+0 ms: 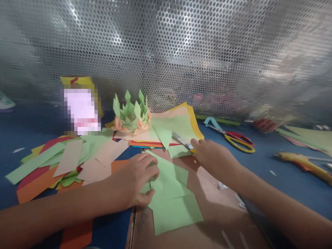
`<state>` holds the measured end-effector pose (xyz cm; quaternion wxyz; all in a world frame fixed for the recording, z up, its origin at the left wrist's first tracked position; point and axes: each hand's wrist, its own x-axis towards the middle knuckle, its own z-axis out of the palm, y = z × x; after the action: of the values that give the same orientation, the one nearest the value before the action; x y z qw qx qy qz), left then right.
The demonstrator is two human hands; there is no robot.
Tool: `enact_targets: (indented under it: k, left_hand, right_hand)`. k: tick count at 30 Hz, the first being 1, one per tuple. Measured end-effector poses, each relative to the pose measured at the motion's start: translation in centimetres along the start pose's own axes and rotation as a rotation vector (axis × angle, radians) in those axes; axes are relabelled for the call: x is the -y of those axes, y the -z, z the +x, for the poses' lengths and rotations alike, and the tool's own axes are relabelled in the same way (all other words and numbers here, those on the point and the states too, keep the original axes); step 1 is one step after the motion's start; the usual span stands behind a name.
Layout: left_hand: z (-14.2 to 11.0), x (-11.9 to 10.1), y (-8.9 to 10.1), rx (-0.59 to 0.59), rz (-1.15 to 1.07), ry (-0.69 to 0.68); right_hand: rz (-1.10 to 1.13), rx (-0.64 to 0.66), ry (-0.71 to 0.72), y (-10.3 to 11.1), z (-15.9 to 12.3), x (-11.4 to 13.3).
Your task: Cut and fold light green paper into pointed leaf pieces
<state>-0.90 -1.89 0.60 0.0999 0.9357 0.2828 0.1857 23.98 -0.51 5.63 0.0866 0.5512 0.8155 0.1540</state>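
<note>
My left hand [141, 180] is at the left edge of some light green paper [176, 214], fingers curled and thumb below, gripping it against a brown board [215, 214]. The green pieces overlap, so their exact number is hard to tell. In my right hand [209, 154] is a utility knife [182, 141]; its silver blade end points up and left, and a bit of yellow shows by the fingers. The knife lies over small green paper pieces at the front of a stack of coloured sheets [171, 121]. My palm hides most of the handle.
A folded green paper crown-like model [131, 110] stands behind. Loose coloured strips [67, 159] are heaped at left, near a blurred-out upright object [81, 110]. Scissors [238, 141] and a yellow glue gun [303, 160] lie at right. A perforated metal panel [150, 52] closes the back.
</note>
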Motion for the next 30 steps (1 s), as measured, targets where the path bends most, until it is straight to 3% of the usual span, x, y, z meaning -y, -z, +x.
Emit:
enact_targets:
  k: [4,6,9,11,14,18,20,22,25,28,30]
  left_hand:
    - [0.0,-0.3,0.7,0.021,-0.114,0.076]
    - [0.0,-0.6,1.2,0.035,-0.174,0.088]
    - [0.2,-0.9,1.8,0.03,-0.219,0.118]
    - [0.4,-1.0,2.2,-0.013,-0.226,0.163]
    - [0.7,-0.8,2.9,-0.13,-0.232,0.251]
    - [0.9,-0.1,3.1,-0.284,-0.306,0.362]
    - [0.9,0.2,2.9,-0.33,-0.328,0.385]
    - [0.9,0.5,2.7,-0.352,-0.304,0.348]
    - [1.0,0.7,2.7,-0.354,-0.241,0.286]
    - [1.0,0.7,2.6,-0.321,-0.245,0.267]
    - [0.9,0.8,2.4,-0.285,-0.246,0.227]
  right_hand:
    - [0.177,0.043,0.084,1.9,-0.7,1.1]
    - [0.379,0.102,0.141,2.6,-1.4,1.7]
    - [0.675,0.188,0.245,2.8,-2.0,2.1]
    - [0.728,0.194,0.248,2.6,-2.0,2.1]
    - [0.709,0.088,0.142,2.6,-1.6,1.8]
    - [0.769,-0.198,-0.024,3.5,-1.3,1.3]
    - [0.807,-0.352,-0.007,3.8,-1.5,1.3]
    - [0.791,-0.493,0.097,3.9,-1.9,1.5]
    - [0.627,-0.61,0.414,3.4,-2.9,2.6]
    - [0.407,-0.603,0.694,2.5,-3.7,4.2]
    - [0.322,-0.556,0.791,1.7,-3.9,5.2]
